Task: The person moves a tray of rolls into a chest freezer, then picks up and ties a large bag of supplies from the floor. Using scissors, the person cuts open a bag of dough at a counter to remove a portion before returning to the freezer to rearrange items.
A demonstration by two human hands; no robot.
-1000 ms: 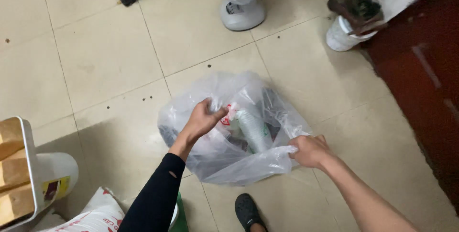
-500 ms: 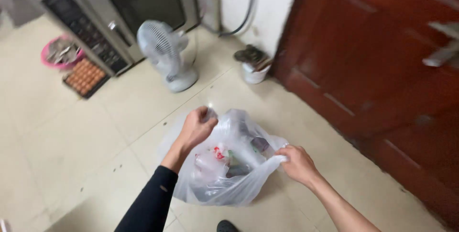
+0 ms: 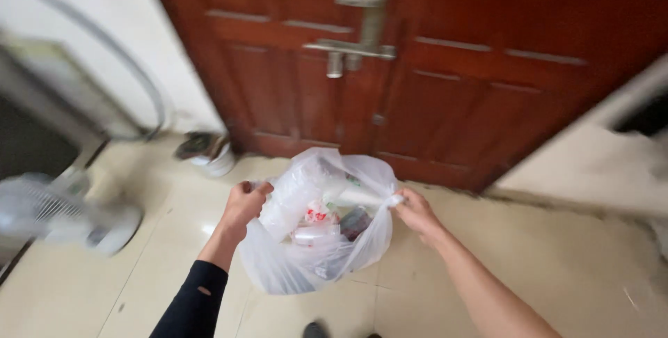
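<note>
Before a red-brown door [image 3: 431,80], both hands' fingers pinch a clear bag [image 3: 313,240] of red-labelled white packaging [image 3: 316,214]

Black left sleeve [image 3: 191,303], bare right forearm [image 3: 480,289]

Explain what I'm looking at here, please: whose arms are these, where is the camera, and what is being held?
The single view comes from a camera worn on a person's head, looking down, so the two arms reaching in from the bottom are that person's own. The left hand, with a dark sleeve, and the bare-armed right hand each grip one side of the rim of a clear plastic bag, holding it open. Inside it lie crumpled wrappers and packaging. Ahead stands a red-brown wooden door with a metal handle. On the tiled floor stand a white fan, blurred, and a small white pot.
</note>
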